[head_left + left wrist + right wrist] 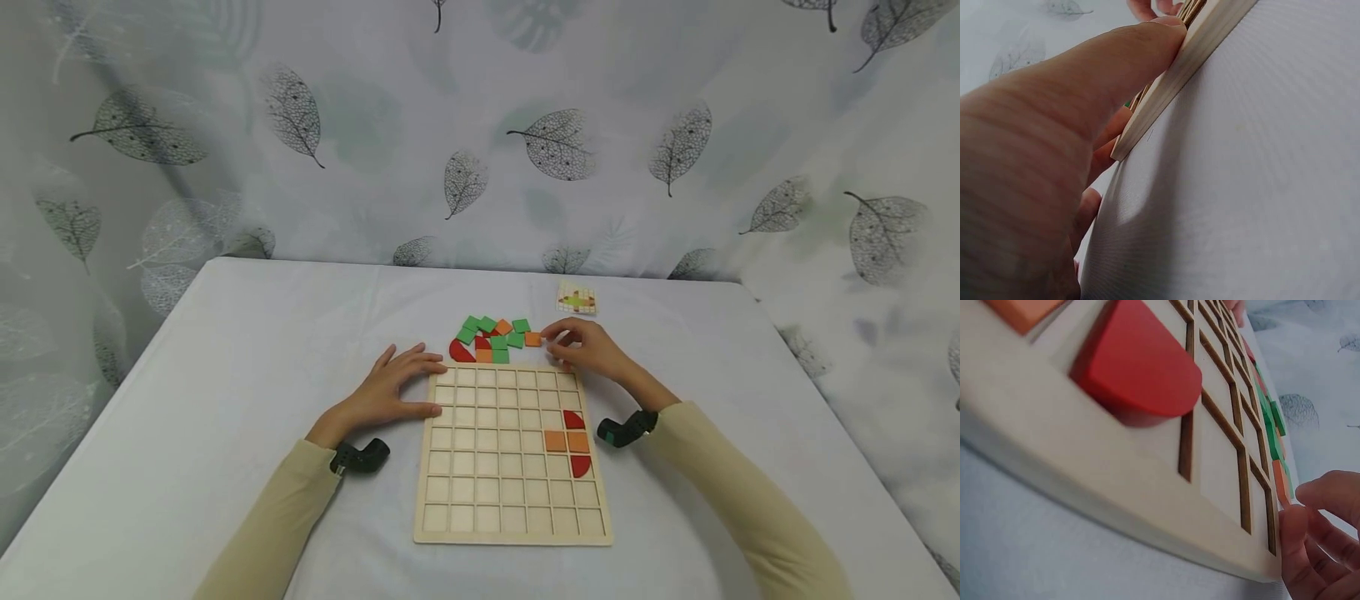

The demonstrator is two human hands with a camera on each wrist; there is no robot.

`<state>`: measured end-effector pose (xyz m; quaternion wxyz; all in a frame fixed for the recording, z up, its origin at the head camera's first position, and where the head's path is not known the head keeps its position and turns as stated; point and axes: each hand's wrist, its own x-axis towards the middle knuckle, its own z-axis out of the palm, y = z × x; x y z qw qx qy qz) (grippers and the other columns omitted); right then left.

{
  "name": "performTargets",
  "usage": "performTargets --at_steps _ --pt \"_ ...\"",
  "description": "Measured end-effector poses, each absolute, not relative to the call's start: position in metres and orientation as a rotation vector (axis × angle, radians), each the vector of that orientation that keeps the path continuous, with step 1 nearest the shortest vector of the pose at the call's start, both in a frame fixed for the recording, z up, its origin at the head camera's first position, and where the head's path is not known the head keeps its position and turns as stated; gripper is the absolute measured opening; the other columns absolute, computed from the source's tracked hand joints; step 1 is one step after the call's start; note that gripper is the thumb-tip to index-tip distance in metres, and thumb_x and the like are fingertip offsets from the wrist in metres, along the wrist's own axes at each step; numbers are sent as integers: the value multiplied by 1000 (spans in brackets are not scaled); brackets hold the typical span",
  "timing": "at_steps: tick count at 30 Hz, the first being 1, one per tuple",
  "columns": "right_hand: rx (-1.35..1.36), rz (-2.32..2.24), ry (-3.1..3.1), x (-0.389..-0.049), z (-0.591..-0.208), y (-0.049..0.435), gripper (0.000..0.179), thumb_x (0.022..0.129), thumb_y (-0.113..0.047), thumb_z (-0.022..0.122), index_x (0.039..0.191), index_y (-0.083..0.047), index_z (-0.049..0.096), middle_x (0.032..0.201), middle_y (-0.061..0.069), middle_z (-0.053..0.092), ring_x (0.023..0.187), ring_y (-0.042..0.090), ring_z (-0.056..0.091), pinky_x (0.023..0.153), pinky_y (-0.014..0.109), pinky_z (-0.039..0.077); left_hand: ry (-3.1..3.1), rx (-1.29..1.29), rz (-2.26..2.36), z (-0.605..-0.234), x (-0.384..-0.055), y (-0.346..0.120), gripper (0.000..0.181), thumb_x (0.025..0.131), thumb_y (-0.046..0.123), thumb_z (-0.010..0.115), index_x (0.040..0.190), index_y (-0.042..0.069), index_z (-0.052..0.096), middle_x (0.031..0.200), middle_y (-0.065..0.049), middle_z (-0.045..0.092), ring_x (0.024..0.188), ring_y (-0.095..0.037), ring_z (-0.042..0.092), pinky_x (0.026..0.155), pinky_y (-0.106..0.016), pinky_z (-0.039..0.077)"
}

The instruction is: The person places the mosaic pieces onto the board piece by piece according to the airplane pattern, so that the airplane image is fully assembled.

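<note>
A wooden grid board (512, 534) lies on the table. My left hand (386, 390) rests at its far left corner, fingers spread and thumb (1147, 53) against the side edge. Toward the board's right side sit two orange squares (555, 441) side by side, with a red rounded piece (573, 419) above and another red piece (581, 466) below. Past the board's far edge, my right hand (588, 346) has its bent fingertips right beside a loose orange square (533, 339). Its thumb and index finger stand slightly apart by that square in the right wrist view.
Loose green squares (499, 342), orange squares and red rounded pieces (461, 352) lie in a cluster beyond the board, some overlapping. A small pattern card (577, 299) lies near the table's far edge. A leaf-print cloth (360, 125) hangs behind the white-covered table (247, 358).
</note>
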<state>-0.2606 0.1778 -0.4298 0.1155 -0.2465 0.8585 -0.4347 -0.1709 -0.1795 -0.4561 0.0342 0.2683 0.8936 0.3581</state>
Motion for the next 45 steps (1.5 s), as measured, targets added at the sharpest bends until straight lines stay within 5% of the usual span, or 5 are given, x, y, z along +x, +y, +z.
performTargets --at_steps 9,19,26,32,45 --pt "-718 -1254 2550 -265 -436 170 29 90 -4 68 118 2 62 118 21 57 67 15 57 52 24 51 2756 820 1098 -456 -171 -180 57 82 37 78 131 15 60 143 -6 52 147 -31 24 119 -55 -1" --pt "-815 -1213 2634 -268 -441 166 22 89 -3 68 111 1 67 112 19 64 67 16 53 48 25 45 2756 827 1103 -456 -171 -180 56 82 36 78 130 15 60 143 -7 52 146 -31 25 118 -56 -1" --pt "-991 -1322 2605 -271 -451 171 17 90 -17 70 103 -7 71 101 8 67 68 12 54 53 25 45 2749 814 1094 -456 -170 -179 57 82 36 78 131 15 60 144 -7 51 147 -31 24 119 -54 -2" --pt "-831 -1198 2679 -262 -443 167 19 88 -6 70 106 1 70 105 18 66 76 20 57 60 22 45 2753 814 1089 -455 -170 -179 57 82 36 78 131 15 60 144 -6 51 147 -30 24 119 -54 -2" --pt "-731 -1234 2623 -252 -439 170 23 88 -6 71 109 2 69 107 18 64 80 15 56 69 28 45 2756 816 1080 -454 -170 -178 57 82 37 77 131 15 59 144 -6 51 147 -31 24 118 -55 -1"
